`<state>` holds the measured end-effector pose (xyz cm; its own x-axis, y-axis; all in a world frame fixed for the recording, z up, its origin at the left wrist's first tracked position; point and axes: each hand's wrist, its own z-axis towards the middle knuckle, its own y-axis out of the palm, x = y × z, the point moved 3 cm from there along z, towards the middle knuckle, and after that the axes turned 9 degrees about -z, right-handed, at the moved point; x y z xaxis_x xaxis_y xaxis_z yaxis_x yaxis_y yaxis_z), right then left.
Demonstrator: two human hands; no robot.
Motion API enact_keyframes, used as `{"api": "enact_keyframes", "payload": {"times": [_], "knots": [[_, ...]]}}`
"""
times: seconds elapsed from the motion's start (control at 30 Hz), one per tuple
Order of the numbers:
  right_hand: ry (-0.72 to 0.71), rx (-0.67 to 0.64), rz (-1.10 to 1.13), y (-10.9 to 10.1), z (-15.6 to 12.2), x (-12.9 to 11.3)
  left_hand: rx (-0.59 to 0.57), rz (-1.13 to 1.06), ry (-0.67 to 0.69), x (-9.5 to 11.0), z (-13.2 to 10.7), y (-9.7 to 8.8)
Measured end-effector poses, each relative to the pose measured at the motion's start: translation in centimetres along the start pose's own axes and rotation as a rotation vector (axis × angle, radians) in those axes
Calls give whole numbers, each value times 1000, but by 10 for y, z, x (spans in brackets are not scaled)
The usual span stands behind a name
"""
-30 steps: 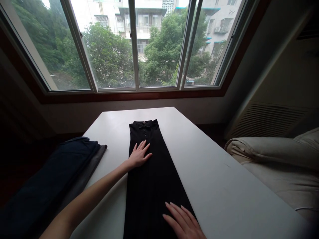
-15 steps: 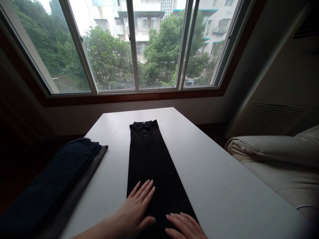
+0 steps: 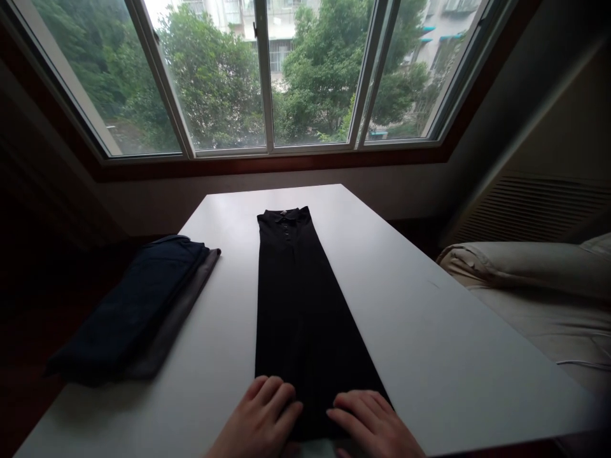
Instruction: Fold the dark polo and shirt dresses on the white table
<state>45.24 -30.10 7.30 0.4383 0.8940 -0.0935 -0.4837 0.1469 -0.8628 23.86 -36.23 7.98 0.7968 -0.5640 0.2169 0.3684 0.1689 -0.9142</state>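
A black polo shirt (image 3: 298, 299), folded into a long narrow strip, lies flat on the white table (image 3: 410, 343). Its collar and buttons face the window at the far end. At the near end, my left hand (image 3: 265, 413) has its fingers curled over the shirt's left side, closed on the fabric. Opposite it, my right hand (image 3: 372, 416) bends its fingers around the right side of the same end. Both thumbs are mostly hidden low in the picture. Between the wrists shows a small pale patch that I cannot make out.
A stack of folded dark blue and grey clothes (image 3: 138, 305) rests on the table's left edge. A beige padded seat (image 3: 534, 292) stands beyond the right edge. Behind the table are a wall and a wide window (image 3: 267, 83).
Both hands have drawn back to the shirt's near end. The left hand was lying flat with fingers stretched; now its fingers are curled. The view has tilted downward.
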Motion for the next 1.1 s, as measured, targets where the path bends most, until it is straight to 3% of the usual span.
{"api": "enact_keyframes", "payload": {"times": [0.13, 0.27, 0.47, 0.8, 0.97, 1.1], "knots": [[183, -43, 105, -1, 8, -13, -166, -83, -180, 12, 12, 6], [243, -1, 167, -4, 13, -20, -229, -78, -230, 24, 24, 7], [277, 14, 165, -3, 9, -21, -161, -67, -190, 27, 29, 14], [230, 63, 154, -9, 5, -17, 35, -277, -238, 29, 20, 15], [273, 151, 150, -12, 4, -14, 7, -313, -229, 30, 18, 23], [270, 147, 145, -11, 4, -18, -92, -350, -189, 32, 18, 22]]}}
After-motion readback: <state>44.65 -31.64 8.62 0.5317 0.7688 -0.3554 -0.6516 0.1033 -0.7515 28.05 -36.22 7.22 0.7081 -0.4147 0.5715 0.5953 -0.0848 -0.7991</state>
